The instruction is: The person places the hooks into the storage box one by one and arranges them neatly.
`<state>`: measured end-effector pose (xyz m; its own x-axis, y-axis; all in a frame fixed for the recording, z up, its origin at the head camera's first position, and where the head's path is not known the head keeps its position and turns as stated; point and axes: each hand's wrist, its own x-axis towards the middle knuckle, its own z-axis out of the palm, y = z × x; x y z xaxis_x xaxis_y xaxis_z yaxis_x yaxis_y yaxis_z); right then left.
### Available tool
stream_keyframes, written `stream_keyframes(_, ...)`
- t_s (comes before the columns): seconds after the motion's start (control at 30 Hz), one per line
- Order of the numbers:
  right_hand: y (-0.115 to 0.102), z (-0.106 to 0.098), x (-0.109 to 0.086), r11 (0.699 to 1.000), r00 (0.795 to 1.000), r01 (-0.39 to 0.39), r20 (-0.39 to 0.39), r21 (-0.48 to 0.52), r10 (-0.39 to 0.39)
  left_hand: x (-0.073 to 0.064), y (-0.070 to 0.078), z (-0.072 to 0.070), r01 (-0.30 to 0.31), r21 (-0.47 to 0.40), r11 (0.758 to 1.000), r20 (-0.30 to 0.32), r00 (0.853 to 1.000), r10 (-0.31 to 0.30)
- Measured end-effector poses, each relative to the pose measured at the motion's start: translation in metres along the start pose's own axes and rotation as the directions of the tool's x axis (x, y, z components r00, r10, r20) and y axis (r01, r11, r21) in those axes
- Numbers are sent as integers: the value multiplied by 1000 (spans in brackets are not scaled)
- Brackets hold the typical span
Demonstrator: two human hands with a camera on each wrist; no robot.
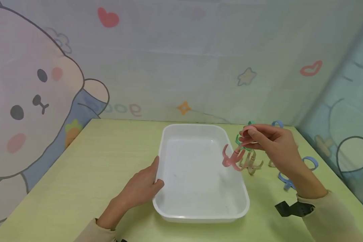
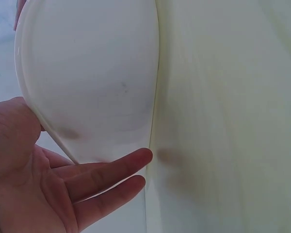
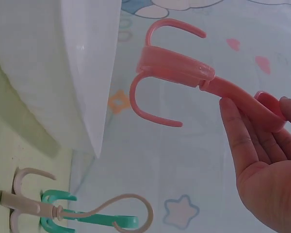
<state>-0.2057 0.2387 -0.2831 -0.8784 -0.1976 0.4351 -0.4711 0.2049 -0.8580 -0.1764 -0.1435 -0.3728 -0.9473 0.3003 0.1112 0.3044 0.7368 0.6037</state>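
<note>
A pink plastic claw hook (image 1: 231, 160) hangs from my right hand (image 1: 275, 144), its prongs overlapping the right rim of the white tray (image 1: 201, 217). In the right wrist view, thumb and fingers pinch the curved top of the pink hook (image 3: 174, 68), and the prongs point away from the hand. My left hand (image 1: 140, 188) grips the tray's left side. Seen from the left wrist, the thumb of the left hand (image 2: 39, 170) lies at the rim while the fingers extend along the outer wall of the tray (image 2: 97, 73). The tray has nothing in it.
Right of the tray lie more claw hooks: a beige hook (image 1: 251, 164), a green hook (image 1: 238, 139) and a blue hook (image 1: 285, 181), with others partly behind the right hand. Under everything is a pale green table (image 1: 109, 154), with a printed cloth (image 1: 169, 60) behind it.
</note>
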Motion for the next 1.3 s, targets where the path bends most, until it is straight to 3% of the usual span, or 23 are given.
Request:
stream_keyframes(0.37, 2, 20, 18, 999, 998, -32, 56, 30, 31, -1, -2, -1, 5, 23, 1000, 4, 1000, -5)
stream_keyframes(0.67, -7, 32, 34, 998, 997, -40, 62, -45, 42, -2, 0, -2, 22, 32, 999, 1, 1000, -22)
stream_keyframes(0.97, -3, 41, 46, 997, 994, -51, 104, 54, 45, -2, -1, 0, 43, 20, 999, 7, 999, -43)
stream_keyframes(1.3, -1, 55, 59, 995, 987, -95, 136, 26, 91, -3, 0, -1, 38, 34, 999, 0, 999, -38)
